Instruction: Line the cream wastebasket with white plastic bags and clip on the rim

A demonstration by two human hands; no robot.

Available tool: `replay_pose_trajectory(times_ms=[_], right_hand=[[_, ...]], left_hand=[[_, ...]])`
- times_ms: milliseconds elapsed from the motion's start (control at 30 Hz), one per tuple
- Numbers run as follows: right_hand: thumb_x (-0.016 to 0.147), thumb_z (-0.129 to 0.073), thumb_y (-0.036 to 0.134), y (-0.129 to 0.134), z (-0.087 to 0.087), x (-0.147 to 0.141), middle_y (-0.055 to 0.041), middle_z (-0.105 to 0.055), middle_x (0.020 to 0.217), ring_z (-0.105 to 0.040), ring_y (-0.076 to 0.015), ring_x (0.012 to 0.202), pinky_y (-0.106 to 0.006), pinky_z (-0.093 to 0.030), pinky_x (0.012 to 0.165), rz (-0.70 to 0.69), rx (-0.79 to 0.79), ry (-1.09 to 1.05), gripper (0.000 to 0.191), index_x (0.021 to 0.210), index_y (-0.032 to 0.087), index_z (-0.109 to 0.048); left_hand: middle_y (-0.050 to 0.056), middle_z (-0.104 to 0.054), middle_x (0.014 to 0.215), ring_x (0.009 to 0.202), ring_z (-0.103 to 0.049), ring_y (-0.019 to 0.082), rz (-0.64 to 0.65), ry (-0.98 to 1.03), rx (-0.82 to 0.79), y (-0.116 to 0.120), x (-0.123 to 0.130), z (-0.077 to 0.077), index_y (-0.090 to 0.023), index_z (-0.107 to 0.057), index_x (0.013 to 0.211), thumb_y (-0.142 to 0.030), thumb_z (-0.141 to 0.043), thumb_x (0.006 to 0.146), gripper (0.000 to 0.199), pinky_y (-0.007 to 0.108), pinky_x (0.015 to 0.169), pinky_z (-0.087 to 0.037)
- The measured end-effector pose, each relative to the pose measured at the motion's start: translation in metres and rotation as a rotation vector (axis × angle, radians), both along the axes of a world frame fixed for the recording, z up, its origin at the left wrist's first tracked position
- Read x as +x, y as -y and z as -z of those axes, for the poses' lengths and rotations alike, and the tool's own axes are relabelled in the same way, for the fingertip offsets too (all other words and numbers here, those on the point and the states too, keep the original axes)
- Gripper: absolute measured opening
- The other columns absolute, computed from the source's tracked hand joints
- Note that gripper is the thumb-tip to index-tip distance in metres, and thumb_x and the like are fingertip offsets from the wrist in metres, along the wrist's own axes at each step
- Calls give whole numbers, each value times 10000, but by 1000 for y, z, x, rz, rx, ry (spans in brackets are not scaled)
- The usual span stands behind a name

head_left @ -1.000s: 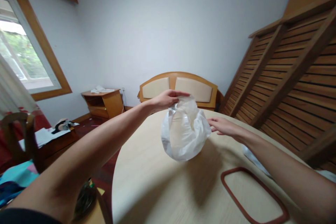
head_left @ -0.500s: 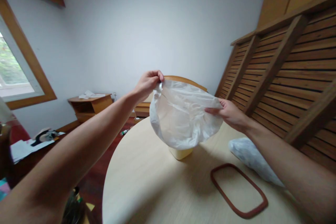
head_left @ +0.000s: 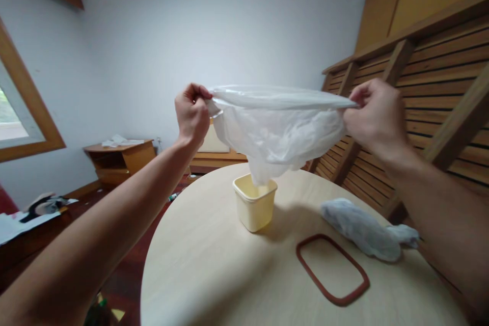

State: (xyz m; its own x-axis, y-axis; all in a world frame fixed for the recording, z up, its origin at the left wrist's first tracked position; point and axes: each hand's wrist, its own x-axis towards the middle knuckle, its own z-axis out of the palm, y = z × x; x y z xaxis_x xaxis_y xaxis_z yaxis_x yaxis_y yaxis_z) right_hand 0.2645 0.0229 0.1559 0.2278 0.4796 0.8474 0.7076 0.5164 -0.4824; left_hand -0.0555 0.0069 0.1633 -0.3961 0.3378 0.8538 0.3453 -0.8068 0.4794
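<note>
A thin white plastic bag (head_left: 282,127) is stretched sideways in the air between my two hands. My left hand (head_left: 194,112) is closed on its left rim, and my right hand (head_left: 376,114) pinches the rim at the right. The bag's bottom hangs down to the mouth of a pale yellow bin (head_left: 255,209), its tip overlapping the far part of the opening. The bin stands upright on the round table (head_left: 191,244). Right of the bin, a reddish-brown rounded frame (head_left: 353,298) lies flat on the tabletop.
A bundle of white plastic (head_left: 359,229) lies on the table's right side, under my right forearm. Wooden slatted panels (head_left: 443,91) lean at the right. Behind at the left stands a small wooden cabinet (head_left: 139,158) with papers on top.
My hands have moved farther apart, my right hand upward and to the right. The bag's rim is now pulled taut and higher, its bottom hangs narrower, and the bin has come into full view.
</note>
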Motion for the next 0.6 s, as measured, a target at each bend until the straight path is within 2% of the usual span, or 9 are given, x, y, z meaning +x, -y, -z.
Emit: replay_pose_trajectory(times_ms=[33,100,167,233,300,367,467,533,600], right_hand=[[738,-649,125,6,0,-5,-51,-645,769,-535,-150,617,-282,-382,568,-49,0,-15,154,869,185,-595],[782,-651,175,19,3,-17,-40,-655,735,-517,-146,544,-277,-375,526,-231,-168,-9,187,961,186,-596],[828,-650,255,33,9,-31,-37,-667,737,-542,-159,543,-281,-405,517,-434,-278,0,186,996,193,-596],[842,-646,291,48,14,-43,-43,-692,828,-624,-188,661,-304,-491,595,-672,-274,43,210,1028,203,-600],[842,-657,322,63,18,-51,-53,-703,986,-669,-216,863,-347,-549,763,-879,-228,157,282,1098,215,-607],[885,-607,365,73,19,-53,-65,-686,1112,-655,-236,1020,-402,-537,908,-1020,-231,282,333,1185,223,-595],[934,-536,407,77,26,-47,-86,-633,1248,-597,-264,1175,-472,-472,1033,-1048,-181,367,421,1319,237,-524],[893,-603,449,73,40,-40,-99,-547,1375,-517,-293,1287,-501,-402,1103,-925,-65,379,587,1417,257,-421],[741,-765,495,67,62,-34,-122,-373,1530,-371,-341,1407,-530,-312,1160,-737,-2,443,958,1515,267,-248]], left_hand=[[-1,-600,760,738,-549,111,46,-16,-24,6,9,3,-180,-541,705,-26,-451,734,181,196,649,-436],[2,-599,772,717,-549,114,198,-82,-178,18,28,12,-174,-556,753,-68,-488,771,128,213,635,-446],[18,-625,859,785,-581,129,348,-165,-316,32,48,23,-165,-579,861,-145,-568,802,63,236,683,-468],[40,-638,966,863,-604,157,468,-224,-402,46,64,35,-170,-571,1065,-275,-684,799,308,275,755,-485],[73,-638,1073,945,-618,197,594,-296,-478,58,77,44,-177,-527,1209,-353,-778,742,558,318,823,-487],[88,-635,1130,1010,-612,218,691,-332,-475,66,84,50,-176,-523,1232,-360,-801,725,607,330,872,-476],[52,-655,1035,952,-605,182,701,-281,-436,72,82,56,-157,-584,1097,-307,-783,732,442,285,845,-466],[12,-643,897,825,-583,136,640,-231,-462,73,74,60,-147,-610,964,-288,-755,745,298,239,755,-455],[-13,-614,810,725,-546,105,598,-173,-501,74,64,62,-149,-613,895,-295,-727,765,226,207,667,-432]])
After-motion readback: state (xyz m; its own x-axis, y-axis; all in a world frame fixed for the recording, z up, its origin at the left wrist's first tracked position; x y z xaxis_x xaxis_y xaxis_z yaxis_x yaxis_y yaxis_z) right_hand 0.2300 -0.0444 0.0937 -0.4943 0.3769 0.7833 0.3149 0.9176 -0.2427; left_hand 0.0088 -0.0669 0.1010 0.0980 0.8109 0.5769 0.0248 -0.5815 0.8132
